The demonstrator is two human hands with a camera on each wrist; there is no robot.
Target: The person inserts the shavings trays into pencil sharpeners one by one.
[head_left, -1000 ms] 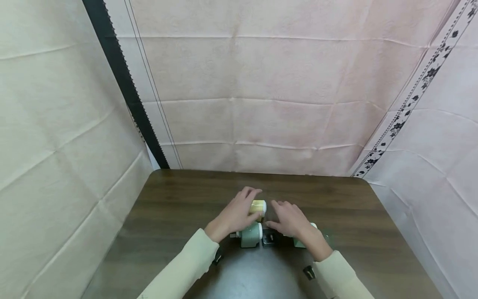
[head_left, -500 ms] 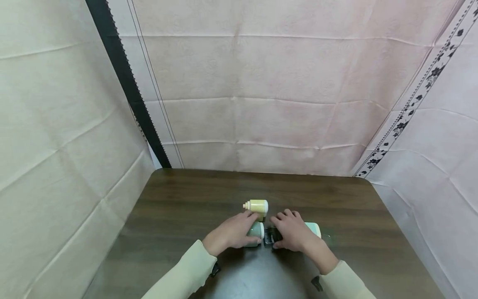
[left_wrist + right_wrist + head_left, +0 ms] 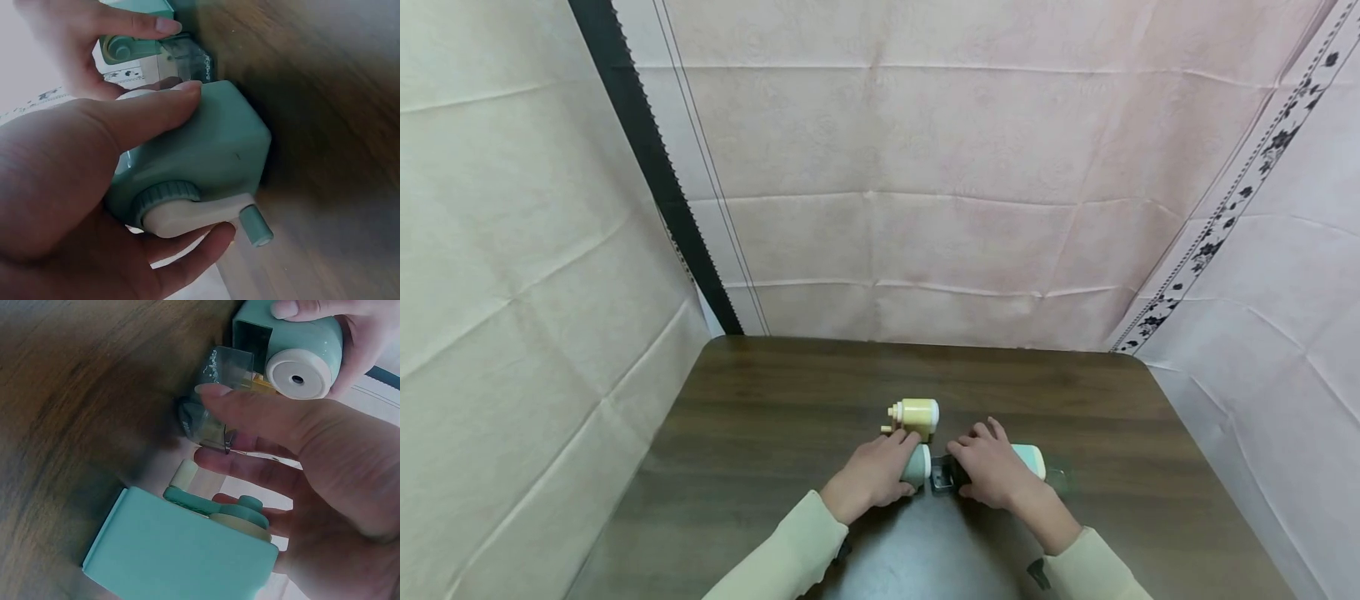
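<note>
My left hand (image 3: 872,471) grips a green hand-crank pencil sharpener (image 3: 219,144), thumb on top and fingers below. Its pale crank (image 3: 200,212) with a green knob points away from the right hand. In the right wrist view the sharpener's white round face with the pencil hole shows, beside a dark rectangular opening. My right hand (image 3: 992,467) pinches a clear shavings drawer (image 3: 234,365) between thumb and fingers, close to that opening. Under the right hand's lower fingers lies a second, mint-coloured crank sharpener (image 3: 181,550), its crank toward the drawer.
A yellow crank sharpener (image 3: 917,414) lies just behind the green one on the wooden table (image 3: 790,400). A dark see-through piece (image 3: 1058,481) sits right of the mint sharpener. Pale cloth (image 3: 925,167) hangs behind and at both sides.
Both hands have come down and nearer: the left from beside the yellow sharpener onto the green one, the right onto the clear drawer. The yellow sharpener is now uncovered.
</note>
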